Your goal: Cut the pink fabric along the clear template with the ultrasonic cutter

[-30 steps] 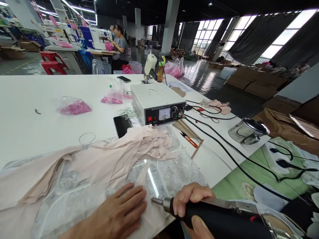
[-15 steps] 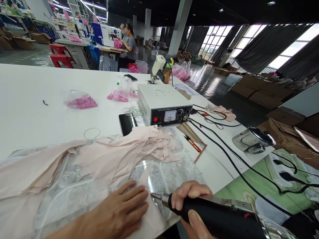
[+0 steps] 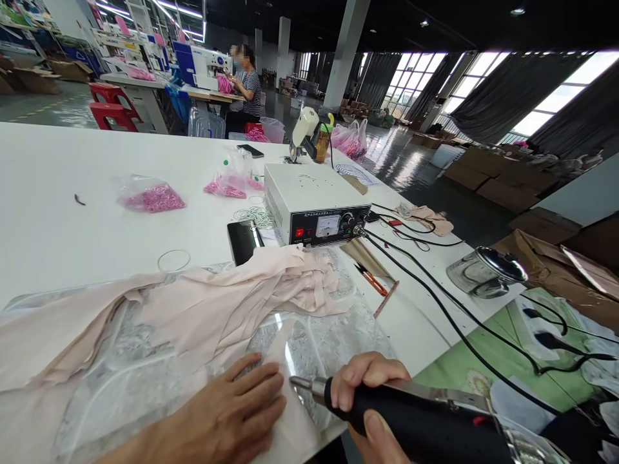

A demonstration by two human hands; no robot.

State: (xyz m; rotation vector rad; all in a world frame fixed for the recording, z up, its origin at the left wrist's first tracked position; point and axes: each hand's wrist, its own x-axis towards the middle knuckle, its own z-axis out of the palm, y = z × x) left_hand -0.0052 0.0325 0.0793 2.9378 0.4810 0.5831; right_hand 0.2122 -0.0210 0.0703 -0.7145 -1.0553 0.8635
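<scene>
My left hand (image 3: pixel 236 406) lies flat with its fingers stretched out, pressing a strip of pale pink fabric (image 3: pixel 297 412) at the table's near edge. In my right hand (image 3: pixel 370 393) is a thick black handpiece (image 3: pixel 425 422), fingers wrapped round its body. Its pointed metal tip (image 3: pixel 300 383) is over the strip's edge, just right of my left fingertips; whether it touches the cloth I cannot tell. Beyond my hands a heap of the same pink fabric (image 3: pixel 251 290) lies on a clear, marble-patterned sheet (image 3: pixel 338 335).
A white control box (image 3: pixel 319 200) stands behind the heap, black cables (image 3: pixel 435 290) running off to the right. Near it are a phone (image 3: pixel 244 241), orange thread snips (image 3: pixel 371 278), bags of pink pieces (image 3: pixel 155 195) and a lidded glass mug (image 3: pixel 486 274). A person sits at a sewing machine (image 3: pixel 206 64).
The view has shifted very slightly, so the scene sits a little further left. Both hands, the handpiece and the fabric keep nearly the same positions.
</scene>
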